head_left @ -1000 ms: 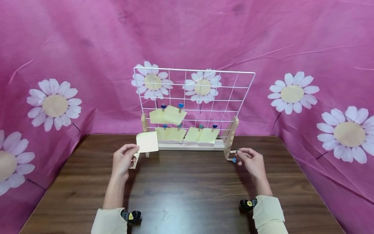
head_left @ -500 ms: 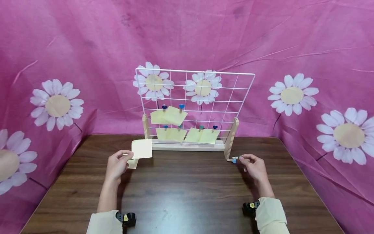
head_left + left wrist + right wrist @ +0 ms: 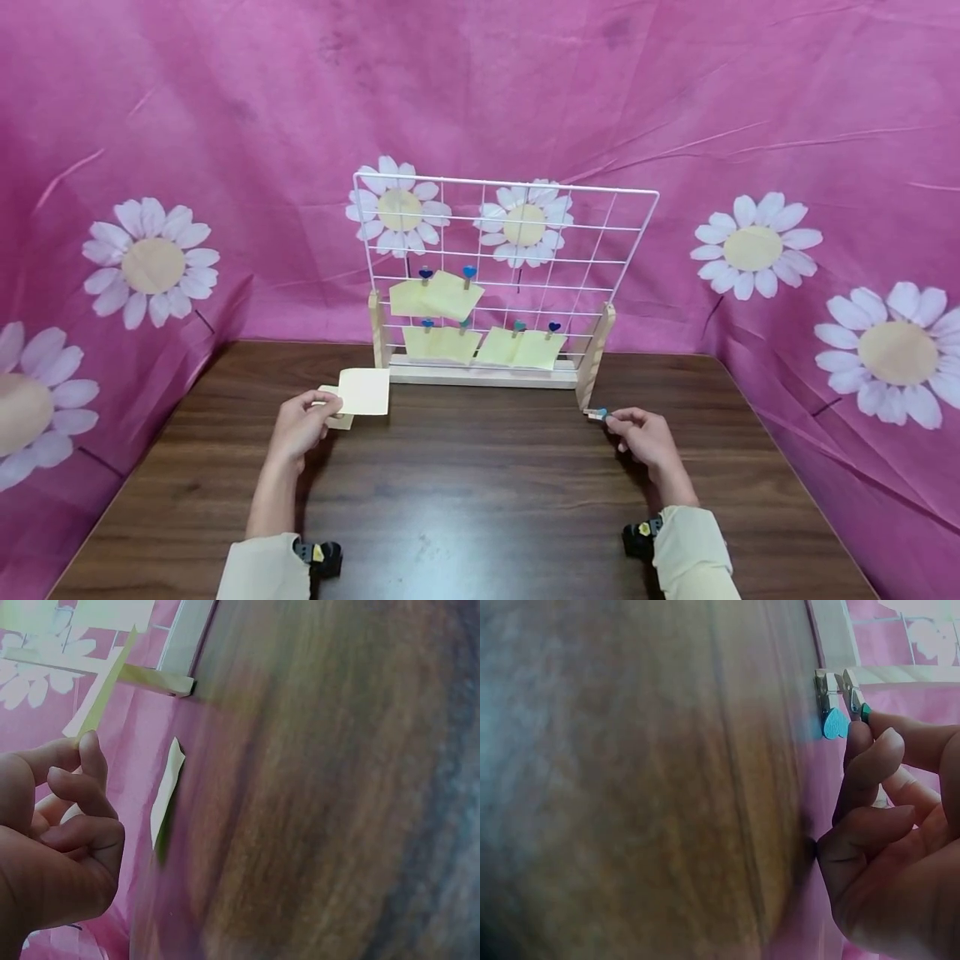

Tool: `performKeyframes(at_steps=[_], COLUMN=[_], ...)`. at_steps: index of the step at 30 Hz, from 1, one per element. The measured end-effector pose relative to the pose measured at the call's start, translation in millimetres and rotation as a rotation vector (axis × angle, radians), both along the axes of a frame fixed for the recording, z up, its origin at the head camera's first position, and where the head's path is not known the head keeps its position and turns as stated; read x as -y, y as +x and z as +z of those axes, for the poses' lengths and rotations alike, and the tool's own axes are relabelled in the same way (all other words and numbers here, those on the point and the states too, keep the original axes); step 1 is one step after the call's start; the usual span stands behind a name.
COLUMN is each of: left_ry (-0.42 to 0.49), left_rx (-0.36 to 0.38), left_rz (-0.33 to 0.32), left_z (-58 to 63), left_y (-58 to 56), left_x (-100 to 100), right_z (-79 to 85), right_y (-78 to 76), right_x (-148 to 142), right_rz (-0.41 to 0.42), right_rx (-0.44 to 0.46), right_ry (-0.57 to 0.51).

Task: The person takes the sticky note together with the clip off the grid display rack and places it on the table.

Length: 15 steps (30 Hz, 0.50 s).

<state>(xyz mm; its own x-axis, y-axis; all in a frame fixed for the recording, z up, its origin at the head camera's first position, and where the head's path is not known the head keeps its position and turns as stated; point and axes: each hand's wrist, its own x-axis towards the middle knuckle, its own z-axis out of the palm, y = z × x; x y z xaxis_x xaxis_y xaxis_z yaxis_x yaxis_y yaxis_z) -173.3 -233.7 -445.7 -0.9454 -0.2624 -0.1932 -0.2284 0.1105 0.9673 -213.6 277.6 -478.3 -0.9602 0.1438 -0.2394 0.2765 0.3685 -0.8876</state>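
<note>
My left hand [image 3: 303, 425] pinches a pale yellow sticky note [image 3: 364, 392] by its edge, above the table's left side. Beneath it a second sticky note [image 3: 166, 795] lies on the wood, partly hidden by the hand in the head view. At the right, my right hand [image 3: 647, 437] pinches a small wooden clothespin [image 3: 853, 691] with a green heart between thumb and index finger. Close beside that is another clothespin with a light blue heart [image 3: 832, 722], on the table by the rack's right foot.
A white wire grid rack [image 3: 504, 182] on wooden legs [image 3: 595, 354] stands at the table's back. Several yellow notes [image 3: 453, 296] hang on it from heart clothespins [image 3: 469, 273]. A pink flowered cloth [image 3: 300, 108] rises behind the brown table [image 3: 480, 467].
My left hand has moved down and left with the note, away from the rack. The right hand has lowered slightly, bringing its clothespin down beside the blue-heart one.
</note>
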Motion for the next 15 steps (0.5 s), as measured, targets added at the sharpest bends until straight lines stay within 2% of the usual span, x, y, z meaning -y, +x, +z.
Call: performKeyframes(at_steps=[4,15], left_ry=[0.016,-0.011], left_rx=[0.014,0.055], left_rz=[-0.001,-0.026], left_z=[-1.8,-8.2], left_y=[0.1,5.5], left_x=[1.8,7.4], right_z=[-0.6,-1.5], right_y=[-0.6,-2.0], right_x=[-1.0,0.9], right_rz=[0.011,0.022], right_rx=[0.009,0.009], right_ry=[0.004,0.012])
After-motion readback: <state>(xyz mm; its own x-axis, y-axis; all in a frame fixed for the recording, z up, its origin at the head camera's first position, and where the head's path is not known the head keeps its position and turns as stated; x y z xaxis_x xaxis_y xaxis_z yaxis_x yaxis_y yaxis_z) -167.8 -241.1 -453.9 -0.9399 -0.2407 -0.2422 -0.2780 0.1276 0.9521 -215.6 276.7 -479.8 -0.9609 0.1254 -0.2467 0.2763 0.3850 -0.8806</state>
